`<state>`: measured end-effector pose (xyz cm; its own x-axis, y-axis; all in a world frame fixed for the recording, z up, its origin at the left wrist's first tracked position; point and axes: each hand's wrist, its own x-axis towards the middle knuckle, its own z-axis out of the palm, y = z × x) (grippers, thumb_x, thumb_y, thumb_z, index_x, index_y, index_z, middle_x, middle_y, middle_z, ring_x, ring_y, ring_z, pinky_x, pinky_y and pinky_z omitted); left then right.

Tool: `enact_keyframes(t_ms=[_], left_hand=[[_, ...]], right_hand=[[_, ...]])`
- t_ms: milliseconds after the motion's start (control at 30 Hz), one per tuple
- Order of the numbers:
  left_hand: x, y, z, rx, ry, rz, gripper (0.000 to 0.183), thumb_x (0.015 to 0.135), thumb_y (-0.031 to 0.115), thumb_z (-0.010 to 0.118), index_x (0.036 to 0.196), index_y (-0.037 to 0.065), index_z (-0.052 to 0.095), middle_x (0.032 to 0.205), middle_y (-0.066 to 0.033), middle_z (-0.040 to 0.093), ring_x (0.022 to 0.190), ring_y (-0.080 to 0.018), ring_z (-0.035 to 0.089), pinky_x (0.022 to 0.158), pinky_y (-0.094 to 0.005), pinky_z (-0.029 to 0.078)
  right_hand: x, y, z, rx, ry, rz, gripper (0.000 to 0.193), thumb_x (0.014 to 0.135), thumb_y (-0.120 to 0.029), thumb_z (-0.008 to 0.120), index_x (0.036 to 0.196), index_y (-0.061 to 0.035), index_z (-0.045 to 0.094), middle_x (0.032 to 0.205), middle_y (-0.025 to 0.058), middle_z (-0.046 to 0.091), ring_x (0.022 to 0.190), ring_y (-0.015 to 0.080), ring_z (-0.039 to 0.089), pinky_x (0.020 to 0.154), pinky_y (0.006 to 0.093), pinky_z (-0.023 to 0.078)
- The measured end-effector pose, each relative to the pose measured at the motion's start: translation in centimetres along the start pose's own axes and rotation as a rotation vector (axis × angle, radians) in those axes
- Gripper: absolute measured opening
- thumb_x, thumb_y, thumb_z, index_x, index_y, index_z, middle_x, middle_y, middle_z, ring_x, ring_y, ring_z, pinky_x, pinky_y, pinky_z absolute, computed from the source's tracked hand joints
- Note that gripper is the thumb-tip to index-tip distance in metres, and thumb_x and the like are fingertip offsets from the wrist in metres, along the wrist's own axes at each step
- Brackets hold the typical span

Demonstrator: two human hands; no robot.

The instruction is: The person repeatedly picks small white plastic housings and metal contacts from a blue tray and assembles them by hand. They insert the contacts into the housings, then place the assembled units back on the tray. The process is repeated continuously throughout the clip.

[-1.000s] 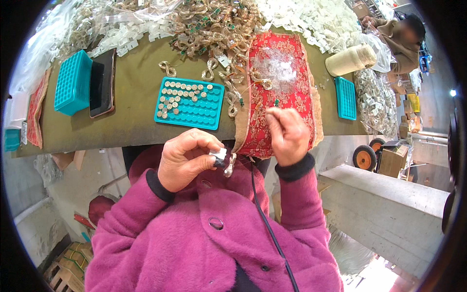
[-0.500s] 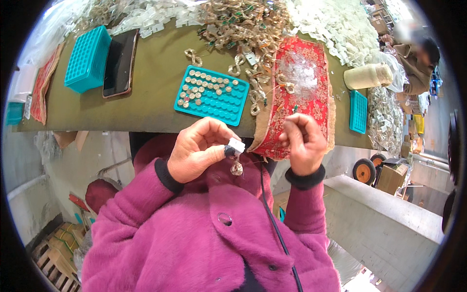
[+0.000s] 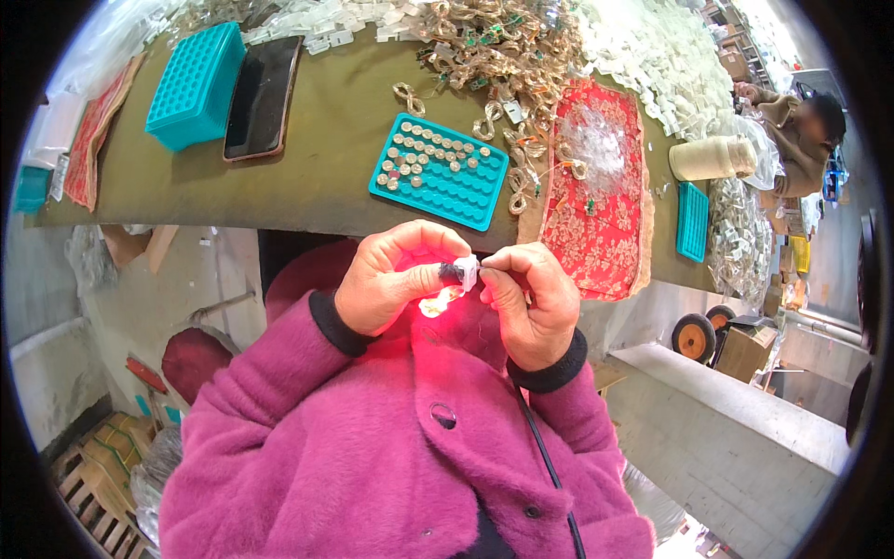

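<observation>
Small lit part (image 3: 445, 296) seemingly between hands.

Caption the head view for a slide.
Both hands, left hand and right hand, pinch a small glowing red light below a teal tray.

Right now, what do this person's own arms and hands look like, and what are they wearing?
Both hands, the left hand and the right hand, are bare, without gloves or rings in view. Fuzzy magenta sleeves cover both arms, ending in dark cuffs. The matching jacket has dark buttons.
</observation>
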<state>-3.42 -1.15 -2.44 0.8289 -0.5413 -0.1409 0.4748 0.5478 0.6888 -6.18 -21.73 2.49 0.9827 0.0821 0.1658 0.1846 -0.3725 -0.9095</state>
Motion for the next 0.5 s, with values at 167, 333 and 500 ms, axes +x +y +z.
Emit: enact_keyframes(t_ms=[167,333,500], left_hand=[[-0.5,-0.1,-0.4,-0.145,-0.001,-0.037,0.025,0.099,0.008,0.071,0.122,-0.002,0.067,0.11,-0.0105,0.073,0.1,-0.0173,0.071,0.09,-0.0319,0.059],[-0.6,-0.5,0.0,-0.023,0.043,0.019,0.026,0.101,0.01,0.07,0.124,-0.002,0.067,0.108,-0.0105,0.073,0.092,-0.0156,0.07,0.082,-0.0296,0.058],[-1.1,0.0,0.1,-0.053,0.037,-0.048,0.024,0.102,0.009,0.068,0.123,-0.001,0.067,0.108,-0.0087,0.073,0.093,-0.0154,0.07,0.084,-0.0323,0.059]], right_hand=[[-0.1,-0.2,0.7,-0.09,0.003,-0.118,0.013,0.09,0.005,0.074,0.1,0.0004,0.069,0.09,0.0129,0.068,0.078,0.0262,0.068,0.068,0.0355,0.055],[-0.2,-0.4,1.2,-0.124,0.01,-0.177,0.013,0.09,0.006,0.074,0.101,0.0002,0.069,0.088,0.013,0.068,0.078,0.0265,0.068,0.069,0.0352,0.055],[-0.4,-0.8,1.3,-0.003,-0.033,-0.082,0.009,0.095,0.008,0.071,0.101,0.0014,0.067,0.095,0.0082,0.068,0.073,0.0119,0.065,0.064,0.0248,0.053]])
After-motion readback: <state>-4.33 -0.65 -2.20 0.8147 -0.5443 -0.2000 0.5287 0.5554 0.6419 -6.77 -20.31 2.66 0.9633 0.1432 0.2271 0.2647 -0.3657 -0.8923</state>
